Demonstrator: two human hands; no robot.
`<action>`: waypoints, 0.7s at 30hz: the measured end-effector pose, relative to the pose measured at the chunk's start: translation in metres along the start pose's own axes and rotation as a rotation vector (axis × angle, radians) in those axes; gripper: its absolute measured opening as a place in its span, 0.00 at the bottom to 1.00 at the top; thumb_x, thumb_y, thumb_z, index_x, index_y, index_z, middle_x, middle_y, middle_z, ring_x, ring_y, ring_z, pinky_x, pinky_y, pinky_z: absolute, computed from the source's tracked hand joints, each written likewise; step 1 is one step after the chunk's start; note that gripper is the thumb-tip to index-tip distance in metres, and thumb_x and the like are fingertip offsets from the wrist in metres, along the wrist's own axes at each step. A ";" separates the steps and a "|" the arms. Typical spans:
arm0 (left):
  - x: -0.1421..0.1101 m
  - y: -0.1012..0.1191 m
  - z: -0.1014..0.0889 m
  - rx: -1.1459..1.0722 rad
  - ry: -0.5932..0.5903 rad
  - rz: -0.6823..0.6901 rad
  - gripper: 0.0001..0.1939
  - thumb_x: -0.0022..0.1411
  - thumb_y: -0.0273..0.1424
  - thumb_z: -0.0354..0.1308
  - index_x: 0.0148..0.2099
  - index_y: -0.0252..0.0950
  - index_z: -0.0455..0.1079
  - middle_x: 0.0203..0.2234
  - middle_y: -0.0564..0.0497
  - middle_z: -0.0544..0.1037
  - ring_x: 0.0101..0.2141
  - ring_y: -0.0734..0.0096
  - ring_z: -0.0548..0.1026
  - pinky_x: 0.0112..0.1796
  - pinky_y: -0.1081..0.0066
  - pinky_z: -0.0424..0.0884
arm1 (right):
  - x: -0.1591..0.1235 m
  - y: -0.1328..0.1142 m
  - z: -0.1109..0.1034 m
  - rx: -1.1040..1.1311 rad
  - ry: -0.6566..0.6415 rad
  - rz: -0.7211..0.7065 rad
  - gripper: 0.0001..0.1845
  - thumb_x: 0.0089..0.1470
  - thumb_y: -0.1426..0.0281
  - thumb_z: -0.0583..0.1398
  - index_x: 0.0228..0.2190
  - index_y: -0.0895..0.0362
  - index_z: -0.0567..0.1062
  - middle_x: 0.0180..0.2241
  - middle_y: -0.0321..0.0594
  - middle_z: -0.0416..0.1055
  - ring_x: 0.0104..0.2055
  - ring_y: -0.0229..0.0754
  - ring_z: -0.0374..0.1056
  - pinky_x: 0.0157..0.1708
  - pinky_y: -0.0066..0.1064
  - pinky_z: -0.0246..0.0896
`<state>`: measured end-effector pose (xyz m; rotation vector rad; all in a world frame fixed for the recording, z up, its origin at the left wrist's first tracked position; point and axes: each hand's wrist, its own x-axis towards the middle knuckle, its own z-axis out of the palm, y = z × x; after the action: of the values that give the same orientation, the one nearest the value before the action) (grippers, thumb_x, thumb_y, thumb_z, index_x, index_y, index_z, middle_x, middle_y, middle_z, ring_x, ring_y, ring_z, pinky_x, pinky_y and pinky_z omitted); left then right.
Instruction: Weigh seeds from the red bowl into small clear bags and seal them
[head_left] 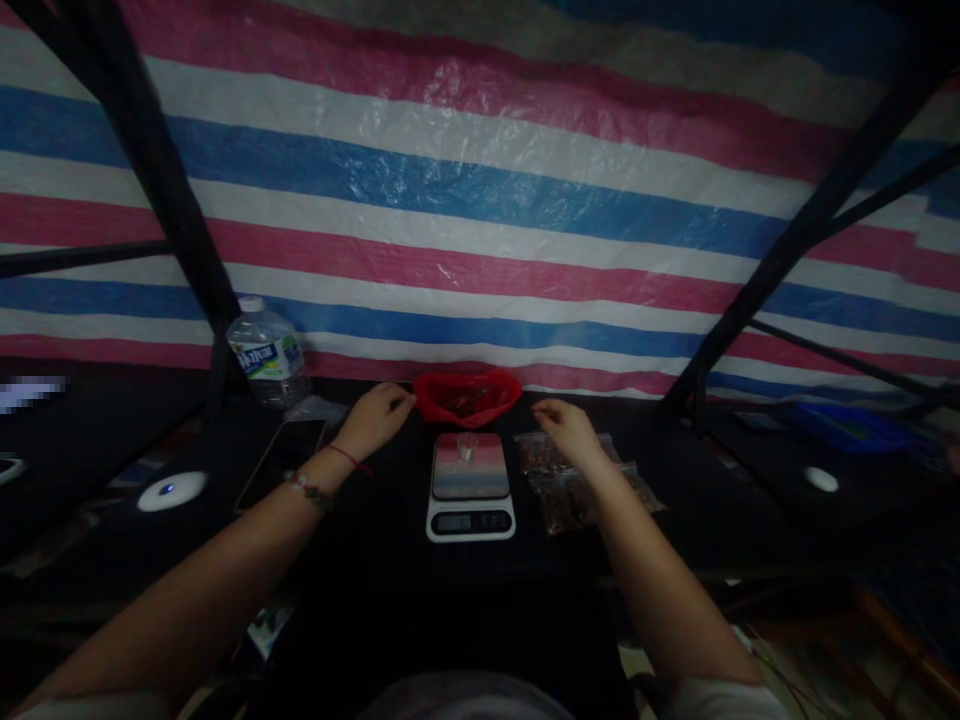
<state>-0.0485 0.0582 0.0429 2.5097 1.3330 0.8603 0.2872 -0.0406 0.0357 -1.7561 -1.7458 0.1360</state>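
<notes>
A red plastic bag point(466, 410) with its mouth spread wide sits at the back of the black table; dark contents show inside. My left hand point(377, 416) is at its left rim, with thumb and fingers pinched together on the edge. To the right of the bag, a little apart from it, my right hand point(571, 432) has its fingers curled into a pinch; what they hold, if anything, I cannot make out. Beneath that hand lie clear bags of brown pieces point(559, 500). Between my forearms stands a white kitchen scale point(471, 488), with a small clear cup point(467, 449) on its plate.
A large clear bottle point(268, 360) stands at the back left. A phone point(281, 462) and a white rounded device point(171, 491) lie left of my left arm. Dark metal posts point(169, 190) rise at both sides, before a striped sheet point(465, 200). Far right is a blue tray point(851, 430).
</notes>
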 end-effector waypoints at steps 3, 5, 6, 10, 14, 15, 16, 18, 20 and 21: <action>-0.037 0.016 -0.002 -0.095 -0.126 -0.025 0.22 0.66 0.40 0.41 0.33 0.36 0.74 0.33 0.48 0.79 0.36 0.65 0.75 0.43 0.67 0.70 | -0.040 0.008 0.001 -0.211 -0.189 0.081 0.15 0.53 0.76 0.54 0.39 0.56 0.78 0.39 0.48 0.77 0.41 0.47 0.73 0.43 0.35 0.63; -0.055 0.026 0.000 -0.185 -0.173 0.021 0.19 0.65 0.36 0.43 0.41 0.36 0.74 0.37 0.49 0.79 0.39 0.66 0.75 0.44 0.69 0.69 | -0.063 0.012 0.012 -0.331 -0.275 0.162 0.12 0.56 0.70 0.55 0.37 0.58 0.78 0.36 0.53 0.78 0.39 0.49 0.74 0.40 0.37 0.64; -0.062 0.032 0.002 -0.225 -0.194 0.048 0.18 0.65 0.35 0.44 0.44 0.37 0.74 0.39 0.49 0.79 0.40 0.67 0.75 0.44 0.70 0.69 | -0.072 0.012 0.018 -0.367 -0.294 0.197 0.13 0.55 0.65 0.57 0.37 0.59 0.77 0.35 0.54 0.77 0.38 0.51 0.74 0.38 0.38 0.64; -0.075 0.050 0.008 -0.322 -0.297 0.121 0.15 0.62 0.34 0.48 0.44 0.38 0.74 0.39 0.50 0.79 0.39 0.67 0.76 0.42 0.71 0.69 | -0.094 0.005 0.033 -0.417 -0.261 0.251 0.23 0.42 0.60 0.67 0.39 0.60 0.74 0.36 0.56 0.76 0.37 0.54 0.74 0.35 0.38 0.64; -0.076 0.066 0.011 -0.499 -0.319 0.044 0.12 0.60 0.34 0.51 0.40 0.36 0.74 0.33 0.50 0.79 0.33 0.70 0.76 0.35 0.73 0.70 | -0.090 -0.010 0.009 -0.356 -0.224 0.193 0.22 0.43 0.73 0.64 0.43 0.59 0.72 0.35 0.53 0.76 0.38 0.52 0.73 0.37 0.38 0.64; -0.074 0.070 0.011 -0.558 -0.328 -0.001 0.13 0.60 0.36 0.52 0.39 0.35 0.74 0.30 0.50 0.78 0.31 0.70 0.75 0.32 0.74 0.70 | -0.086 -0.017 0.000 -0.316 -0.189 0.143 0.24 0.43 0.74 0.63 0.45 0.58 0.72 0.37 0.51 0.76 0.39 0.52 0.73 0.39 0.38 0.64; -0.072 0.074 0.011 -0.610 -0.349 -0.040 0.14 0.60 0.38 0.52 0.37 0.34 0.73 0.28 0.50 0.77 0.28 0.71 0.74 0.29 0.74 0.69 | -0.081 -0.025 -0.008 -0.256 -0.153 0.069 0.26 0.42 0.75 0.62 0.47 0.57 0.71 0.39 0.50 0.75 0.42 0.51 0.72 0.42 0.38 0.64; -0.065 0.084 0.010 -0.686 -0.417 -0.072 0.18 0.61 0.43 0.51 0.34 0.32 0.72 0.24 0.51 0.75 0.24 0.73 0.72 0.24 0.76 0.67 | -0.073 -0.045 -0.019 -0.084 -0.108 -0.117 0.29 0.42 0.76 0.61 0.49 0.55 0.69 0.44 0.46 0.72 0.46 0.48 0.69 0.47 0.38 0.62; -0.060 0.094 0.007 -0.759 -0.452 -0.057 0.22 0.61 0.47 0.50 0.32 0.31 0.70 0.22 0.51 0.73 0.21 0.76 0.70 0.22 0.77 0.64 | -0.067 -0.069 -0.021 0.063 -0.084 -0.265 0.30 0.43 0.77 0.60 0.51 0.55 0.68 0.47 0.45 0.69 0.48 0.45 0.67 0.49 0.37 0.61; -0.058 0.098 0.005 -0.806 -0.442 -0.052 0.23 0.61 0.48 0.50 0.31 0.31 0.69 0.22 0.51 0.73 0.20 0.77 0.70 0.21 0.78 0.63 | -0.065 -0.081 -0.019 0.116 -0.078 -0.326 0.30 0.43 0.78 0.59 0.51 0.55 0.68 0.47 0.44 0.68 0.49 0.45 0.66 0.50 0.38 0.61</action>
<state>-0.0014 -0.0452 0.0545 1.8598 0.7022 0.6046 0.2203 -0.1157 0.0677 -1.3798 -2.0125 0.1628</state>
